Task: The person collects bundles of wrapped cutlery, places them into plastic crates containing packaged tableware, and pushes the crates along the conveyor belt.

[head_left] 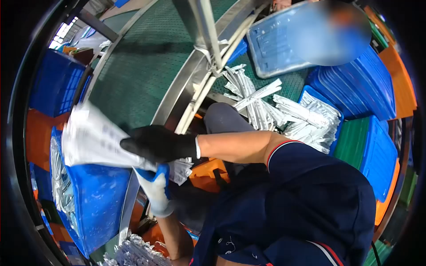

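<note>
My right hand, in a black glove, is closed around the narrow end of a white bundle that looks like printed sheets or flat packets. The bundle fans out to the left and is blurred. Just below, my left hand, in a white glove with blue on it, is closed at the same end, its fingertips partly hidden. Under the bundle stands a blue bin holding silvery-white packets. More white strips show beside my left hand.
A green conveyor belt with a metal edge runs ahead. White strip bundles lie near a blue tray. Stacked blue crates stand beyond. A metal post rises beside the belt. Another pile of white strips sits at the bottom.
</note>
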Action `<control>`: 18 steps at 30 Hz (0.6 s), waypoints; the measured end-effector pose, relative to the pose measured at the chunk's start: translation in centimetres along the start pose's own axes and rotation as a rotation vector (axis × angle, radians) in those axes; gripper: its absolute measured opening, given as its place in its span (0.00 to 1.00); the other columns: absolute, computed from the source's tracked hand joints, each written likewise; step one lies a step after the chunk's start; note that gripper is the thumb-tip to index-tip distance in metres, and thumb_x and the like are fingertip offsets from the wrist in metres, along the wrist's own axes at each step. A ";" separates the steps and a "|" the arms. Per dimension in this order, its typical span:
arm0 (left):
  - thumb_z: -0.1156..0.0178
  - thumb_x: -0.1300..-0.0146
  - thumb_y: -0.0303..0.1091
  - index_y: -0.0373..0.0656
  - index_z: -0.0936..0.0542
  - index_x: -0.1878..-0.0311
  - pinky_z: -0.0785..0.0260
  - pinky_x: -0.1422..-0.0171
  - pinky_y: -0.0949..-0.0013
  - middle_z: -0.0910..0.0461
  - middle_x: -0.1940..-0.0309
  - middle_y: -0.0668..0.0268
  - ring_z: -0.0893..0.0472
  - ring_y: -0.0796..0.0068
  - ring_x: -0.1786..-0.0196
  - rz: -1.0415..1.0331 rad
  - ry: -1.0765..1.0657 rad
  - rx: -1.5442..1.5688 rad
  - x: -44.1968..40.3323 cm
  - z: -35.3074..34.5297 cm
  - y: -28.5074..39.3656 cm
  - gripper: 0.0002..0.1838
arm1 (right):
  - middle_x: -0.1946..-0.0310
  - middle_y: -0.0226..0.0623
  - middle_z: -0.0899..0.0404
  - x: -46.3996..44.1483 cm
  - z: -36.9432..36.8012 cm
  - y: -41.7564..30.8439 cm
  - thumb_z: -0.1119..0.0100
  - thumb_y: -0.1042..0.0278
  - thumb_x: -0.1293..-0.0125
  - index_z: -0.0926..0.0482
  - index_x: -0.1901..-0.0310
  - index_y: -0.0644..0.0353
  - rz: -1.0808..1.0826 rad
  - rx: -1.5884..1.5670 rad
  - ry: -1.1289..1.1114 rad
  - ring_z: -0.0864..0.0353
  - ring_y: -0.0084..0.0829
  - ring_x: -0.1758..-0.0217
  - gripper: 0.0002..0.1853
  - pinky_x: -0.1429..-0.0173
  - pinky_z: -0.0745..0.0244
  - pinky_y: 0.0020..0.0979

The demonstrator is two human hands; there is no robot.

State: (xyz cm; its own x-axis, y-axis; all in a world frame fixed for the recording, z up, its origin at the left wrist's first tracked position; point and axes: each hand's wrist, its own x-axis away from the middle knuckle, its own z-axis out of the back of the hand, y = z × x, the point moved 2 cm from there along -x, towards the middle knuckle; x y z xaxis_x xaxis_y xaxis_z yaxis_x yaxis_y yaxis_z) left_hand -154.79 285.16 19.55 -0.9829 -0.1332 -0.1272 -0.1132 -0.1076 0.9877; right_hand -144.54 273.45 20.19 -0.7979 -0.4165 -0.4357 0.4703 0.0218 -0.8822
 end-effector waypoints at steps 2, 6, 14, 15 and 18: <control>0.40 0.38 0.24 0.34 0.36 0.27 0.27 0.39 0.64 0.23 0.43 0.62 0.20 0.70 0.48 0.229 -0.004 0.194 -0.3 -0.6 -4.1 0.35 | 0.66 0.53 0.19 0.8 -0.1 2.0 0.46 0.50 0.26 0.19 0.62 0.62 0.349 0.205 0.190 0.17 0.54 0.60 0.20 0.54 0.24 0.51; 0.39 0.35 0.33 0.31 0.35 0.28 0.20 0.45 0.59 0.19 0.53 0.53 0.16 0.63 0.54 0.296 -0.141 0.498 0.9 -3.0 -3.7 0.34 | 0.57 0.45 0.17 6.7 9.2 2.2 0.29 0.66 0.39 0.16 0.54 0.60 0.316 0.151 0.414 0.18 0.45 0.53 0.13 0.50 0.23 0.43; 0.37 0.38 0.28 0.29 0.31 0.32 0.20 0.47 0.60 0.18 0.56 0.51 0.15 0.60 0.57 0.344 -0.087 0.326 2.5 -0.5 -5.8 0.31 | 0.55 0.52 0.13 33.9 27.2 15.7 0.45 0.21 0.41 0.15 0.46 0.60 -1.286 0.947 0.418 0.13 0.52 0.49 0.43 0.46 0.20 0.45; 0.37 0.38 0.28 0.29 0.31 0.32 0.20 0.47 0.60 0.18 0.56 0.51 0.15 0.60 0.57 0.353 -0.091 0.321 2.7 -0.5 -5.8 0.31 | 0.54 0.53 0.13 35.9 26.9 17.0 0.45 0.20 0.43 0.15 0.48 0.60 -1.194 0.853 0.438 0.14 0.51 0.48 0.44 0.44 0.21 0.45; 0.36 0.38 0.26 0.29 0.25 0.40 0.20 0.49 0.61 0.16 0.59 0.52 0.14 0.62 0.59 0.381 -0.113 0.305 2.5 0.0 -6.9 0.23 | 0.57 0.52 0.14 36.5 25.1 18.0 0.42 0.16 0.48 0.14 0.57 0.58 -1.145 0.860 0.517 0.14 0.49 0.49 0.44 0.42 0.23 0.47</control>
State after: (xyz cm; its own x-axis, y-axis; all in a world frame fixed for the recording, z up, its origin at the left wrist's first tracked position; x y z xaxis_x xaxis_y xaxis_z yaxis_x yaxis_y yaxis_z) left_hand -156.46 285.58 12.38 -0.9704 0.0025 0.2414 0.2358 0.2235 0.9458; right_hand -155.75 235.77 -7.09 -0.8286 0.5168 0.2154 -0.5496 -0.6772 -0.4892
